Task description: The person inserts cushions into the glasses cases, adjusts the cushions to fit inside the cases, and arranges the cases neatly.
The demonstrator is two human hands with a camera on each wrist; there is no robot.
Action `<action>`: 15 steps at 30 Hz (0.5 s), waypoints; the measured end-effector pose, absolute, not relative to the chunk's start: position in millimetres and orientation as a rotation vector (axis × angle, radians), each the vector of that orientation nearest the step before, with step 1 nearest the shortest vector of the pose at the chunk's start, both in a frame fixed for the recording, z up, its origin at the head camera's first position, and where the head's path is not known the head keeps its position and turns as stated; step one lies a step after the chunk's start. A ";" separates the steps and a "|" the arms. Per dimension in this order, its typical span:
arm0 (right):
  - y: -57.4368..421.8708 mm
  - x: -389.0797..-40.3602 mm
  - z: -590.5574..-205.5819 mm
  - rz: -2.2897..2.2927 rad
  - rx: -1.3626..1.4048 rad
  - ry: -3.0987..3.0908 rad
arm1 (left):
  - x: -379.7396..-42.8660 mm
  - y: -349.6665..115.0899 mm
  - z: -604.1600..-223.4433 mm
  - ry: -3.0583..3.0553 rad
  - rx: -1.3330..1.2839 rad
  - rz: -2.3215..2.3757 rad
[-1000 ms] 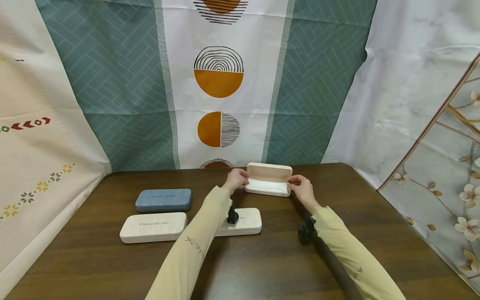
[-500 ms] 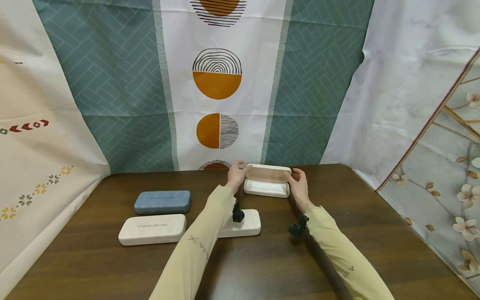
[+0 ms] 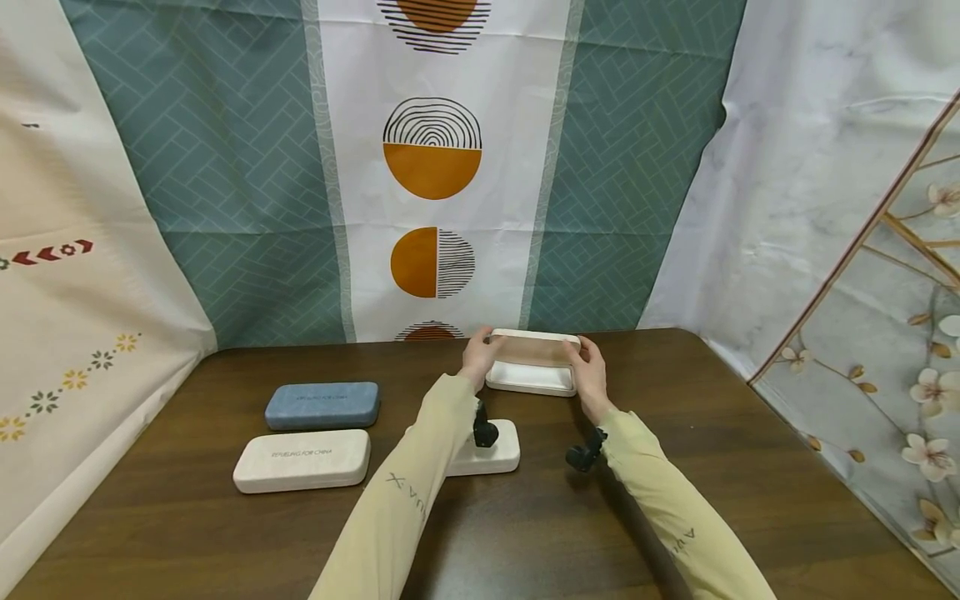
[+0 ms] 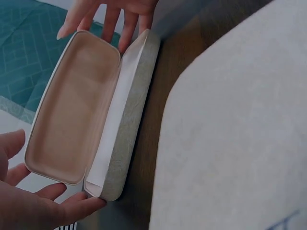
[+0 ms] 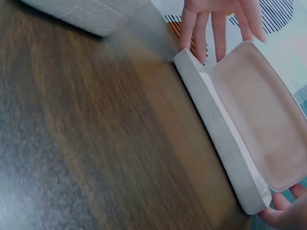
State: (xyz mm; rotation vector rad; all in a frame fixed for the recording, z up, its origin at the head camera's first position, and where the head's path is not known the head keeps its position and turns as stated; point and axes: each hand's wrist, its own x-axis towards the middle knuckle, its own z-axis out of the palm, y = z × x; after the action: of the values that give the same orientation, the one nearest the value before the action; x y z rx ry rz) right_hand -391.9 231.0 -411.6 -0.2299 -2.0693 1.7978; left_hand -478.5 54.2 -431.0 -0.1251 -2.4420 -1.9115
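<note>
At the back of the table an eyeglass case (image 3: pixel 530 377) stands with its lid (image 3: pixel 534 350) raised, showing a pinkish-beige lining. White cloth-like material (image 4: pixel 116 115) lies in its base. My left hand (image 3: pixel 477 358) is at the case's left end, fingertips right at the base and thumb apart from the lid in the left wrist view. At the other end is my right hand (image 3: pixel 589 373), its fingers spread and fairly straight beside the base, thumb raised near the lid's corner. Part of the right hand is cut off in the right wrist view (image 5: pixel 295 211).
A blue case (image 3: pixel 322 406) and a white case (image 3: pixel 302 461) with printed lettering lie on the left. Another white case (image 3: pixel 495 450) lies partly hidden under my left forearm. Patterned cloth hangs behind the dark wooden table (image 3: pixel 495 533).
Both hands have shifted from the front corners of the open case up and back along its ends, toward the lid. The lid stays raised; the other cases have not moved.
</note>
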 end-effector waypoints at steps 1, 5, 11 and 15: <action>230.4 -391.8 -411.3 1.794 -0.240 -2.062 | -466.9 53.7 -418.9 -2.463 -0.093 -1.925; 226.6 -393.0 -410.3 1.770 -0.280 -2.030 | -428.1 52.9 -385.6 -2.455 -0.023 -1.899; 221.6 -402.0 -418.5 1.728 -0.315 -1.953 | -452.1 55.7 -407.1 -2.386 0.057 -1.943; 219.0 -396.8 -417.1 1.738 -0.336 -1.929 | -425.0 52.7 -385.4 -2.398 0.075 -1.943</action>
State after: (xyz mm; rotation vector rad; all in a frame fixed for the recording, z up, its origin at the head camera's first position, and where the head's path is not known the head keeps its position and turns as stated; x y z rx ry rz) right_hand -396.8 219.0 -417.1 -0.3357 -1.9289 1.7380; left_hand -425.0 52.7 -385.4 0.0754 -2.3981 -1.9434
